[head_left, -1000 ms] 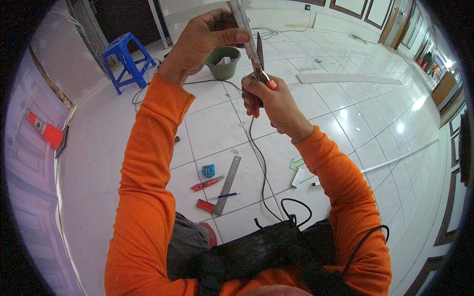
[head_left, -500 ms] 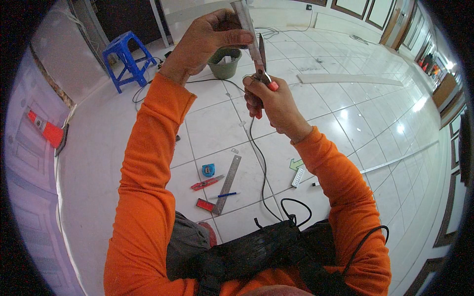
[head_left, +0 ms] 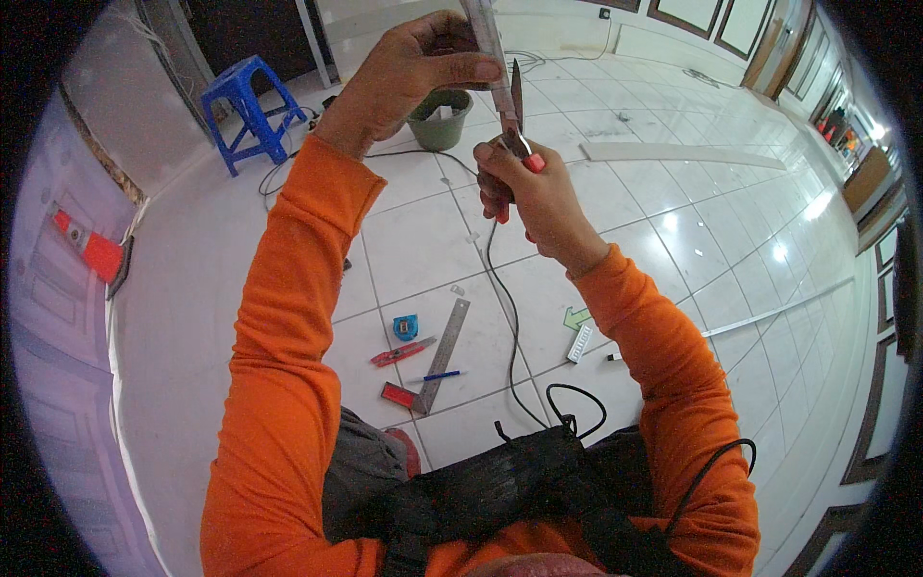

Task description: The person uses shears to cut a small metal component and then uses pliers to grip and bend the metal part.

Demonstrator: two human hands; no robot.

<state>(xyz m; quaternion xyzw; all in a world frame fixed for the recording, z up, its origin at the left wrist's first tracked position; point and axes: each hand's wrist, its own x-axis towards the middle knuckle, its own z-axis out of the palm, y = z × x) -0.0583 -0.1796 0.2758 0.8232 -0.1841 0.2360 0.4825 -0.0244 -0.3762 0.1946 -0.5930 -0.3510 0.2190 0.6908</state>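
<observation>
Pale grey plastic trunking strip (head_left: 486, 48) is what your left hand (head_left: 423, 72) holds up in front of you, fingers and thumb pinched round it near its upper part, while your right hand (head_left: 538, 197) is wrapped shut on the red handles of a pair of cutting pliers (head_left: 517, 125) whose blades meet the strip's lower end. The strip's long axis runs nearly upright in view, leaning slightly so the top end points up and away from you, out past the picture's upper edge, and the bottom end points down toward your right fist. To cut well, I judge you should keep the strip steady, set the blades square across its long axis, and squeeze evenly so the end does not twist or splinter; keep your left thumb well above the blades. Far below on the white tiled floor (head_left: 673, 221) lie a steel square ruler (head_left: 444, 346), a small blue tape measure (head_left: 405, 328), a red utility knife (head_left: 399, 353) and a black cable (head_left: 505, 317), with a green bucket (head_left: 439, 120) and a blue stool (head_left: 252, 106) farther off.
</observation>
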